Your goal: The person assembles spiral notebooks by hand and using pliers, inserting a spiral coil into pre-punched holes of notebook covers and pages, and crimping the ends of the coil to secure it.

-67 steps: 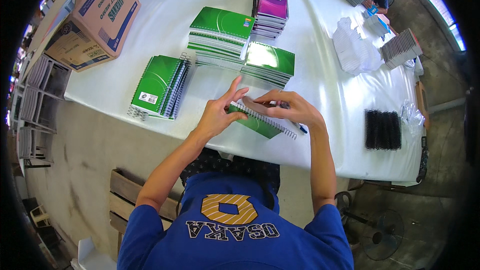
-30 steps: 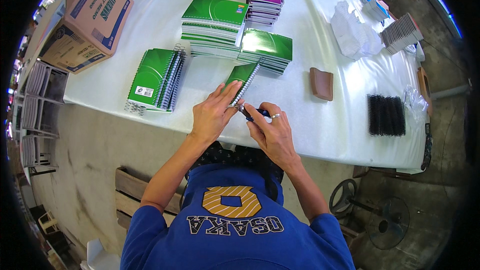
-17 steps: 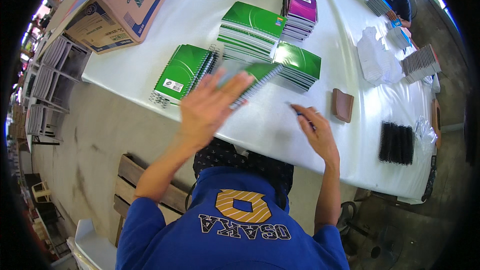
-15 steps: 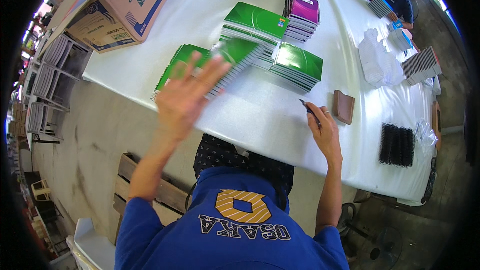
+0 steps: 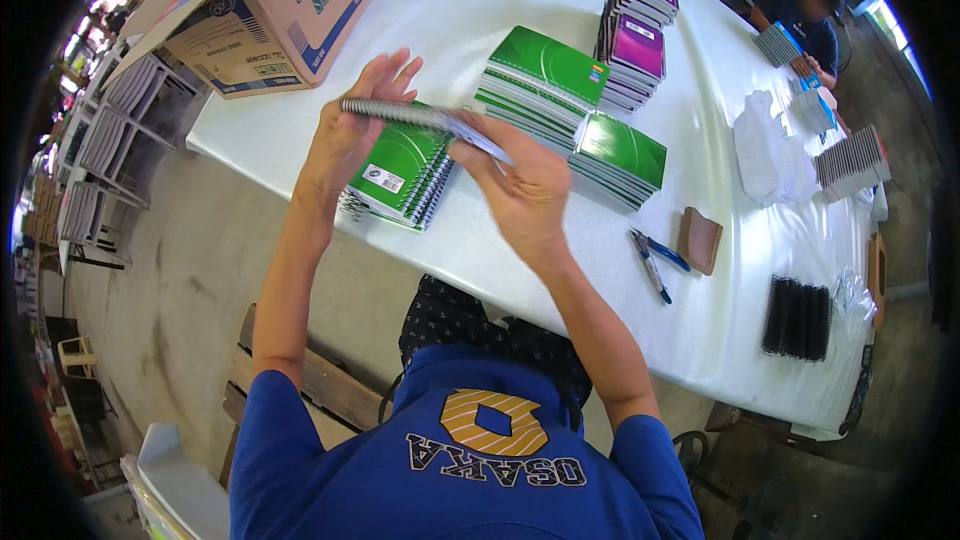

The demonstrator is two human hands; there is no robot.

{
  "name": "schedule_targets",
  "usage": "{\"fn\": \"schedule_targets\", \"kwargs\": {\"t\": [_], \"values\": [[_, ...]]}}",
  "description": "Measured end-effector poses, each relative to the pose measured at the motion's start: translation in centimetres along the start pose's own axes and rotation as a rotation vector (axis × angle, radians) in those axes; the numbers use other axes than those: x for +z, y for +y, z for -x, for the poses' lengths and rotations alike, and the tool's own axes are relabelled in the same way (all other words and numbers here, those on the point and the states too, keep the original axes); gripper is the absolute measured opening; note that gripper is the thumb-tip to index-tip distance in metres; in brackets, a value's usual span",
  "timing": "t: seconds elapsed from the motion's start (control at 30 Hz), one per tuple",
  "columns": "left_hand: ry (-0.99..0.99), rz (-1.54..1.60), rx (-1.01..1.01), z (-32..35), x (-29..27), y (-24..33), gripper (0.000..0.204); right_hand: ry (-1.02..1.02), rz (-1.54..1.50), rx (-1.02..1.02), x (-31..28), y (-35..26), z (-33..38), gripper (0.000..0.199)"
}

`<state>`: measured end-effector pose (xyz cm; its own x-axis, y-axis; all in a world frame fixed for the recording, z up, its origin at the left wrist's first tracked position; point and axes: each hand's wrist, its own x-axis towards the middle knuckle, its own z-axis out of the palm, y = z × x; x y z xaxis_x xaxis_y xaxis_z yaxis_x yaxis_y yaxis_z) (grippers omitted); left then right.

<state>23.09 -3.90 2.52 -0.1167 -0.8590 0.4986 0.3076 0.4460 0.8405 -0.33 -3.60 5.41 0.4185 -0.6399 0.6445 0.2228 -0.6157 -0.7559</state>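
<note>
Your left hand [image 5: 338,135] and right hand [image 5: 525,185] are both clamping the notebook [image 5: 408,114], one at each end, holding it above the table [image 5: 590,310] near the coiled pile [image 5: 400,172]; pliers [image 5: 670,255] are lying rightward.

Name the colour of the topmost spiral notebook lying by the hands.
The topmost spiral notebook has a green cover, clearest in the head view.

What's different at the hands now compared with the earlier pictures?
The right hand has let go of the pliers, which now lie beside the brown block, itself held at first. It has joined the left hand on the spiral notebook, which moved left and was turned edge-on.

Unchanged: the tall green stack, purple notebooks, cardboard box and black coils.
</note>
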Motion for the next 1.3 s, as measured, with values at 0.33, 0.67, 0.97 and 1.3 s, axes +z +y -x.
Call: {"fn": "schedule_targets", "kwargs": {"t": [0.33,0.67,0.97,1.3], "values": [[-0.011,-0.572,-0.532,1.9,-3.4,1.0,0.059,-0.052,0.847,-0.277,-3.1,2.1,1.6,0.025],[0.078,-1.25,-0.07,-0.6,4.5,3.4,0.056,0.479,0.533,1.006,-23.4,9.2,6.9,0.034],[0.006,-0.714,-0.084,1.7,16.2,-2.6,0.097,0.665,0.364,0.65,-19.2,2.9,9.0,0.022],[0.081,-0.268,-0.212,6.6,16.6,-10.2,0.113,0.413,0.065,0.746,-7.4,1.6,16.5,0.024]]}}
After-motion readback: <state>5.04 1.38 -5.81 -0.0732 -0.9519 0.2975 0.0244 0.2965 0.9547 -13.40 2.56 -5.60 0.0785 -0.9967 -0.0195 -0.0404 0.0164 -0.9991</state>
